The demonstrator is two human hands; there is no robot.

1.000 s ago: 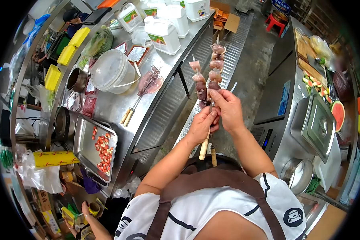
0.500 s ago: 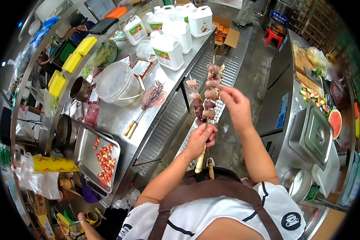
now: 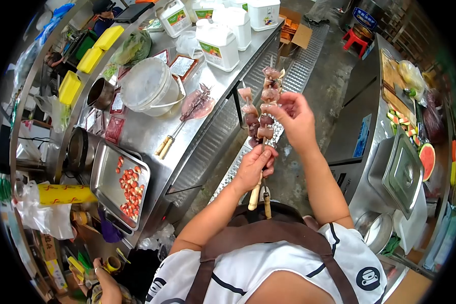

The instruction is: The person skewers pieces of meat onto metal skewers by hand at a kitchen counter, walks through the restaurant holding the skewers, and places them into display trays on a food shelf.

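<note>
My left hand (image 3: 256, 166) is closed around the metal shafts of meat skewers, below the meat. Threaded chunks of pale and dark red meat cover a longer skewer (image 3: 270, 95) and a shorter skewer (image 3: 250, 115) to its left. Their wooden handles (image 3: 254, 198) stick out beneath my fist, towards my apron. My right hand (image 3: 296, 121) is beside the longer skewer, thumb and curled fingers closed at a meat chunk midway up; the exact fingertip contact is partly hidden. More skewers, with squid-like pieces (image 3: 196, 104), lie on the steel table to the left.
On the left table (image 3: 187, 139) stand a lidded white bucket (image 3: 149, 86), white jugs (image 3: 218, 46) and a steel tray (image 3: 105, 177) holding small red-and-white pieces. The right counter holds a lidded steel pan (image 3: 403, 169) and half a watermelon (image 3: 427, 161). Another person's arm (image 3: 108, 283) shows lower left.
My right hand has shifted slightly left and up along the longer skewer, its fingers curling more. My left hand keeps its grip on the skewers. The view has tilted a little.
</note>
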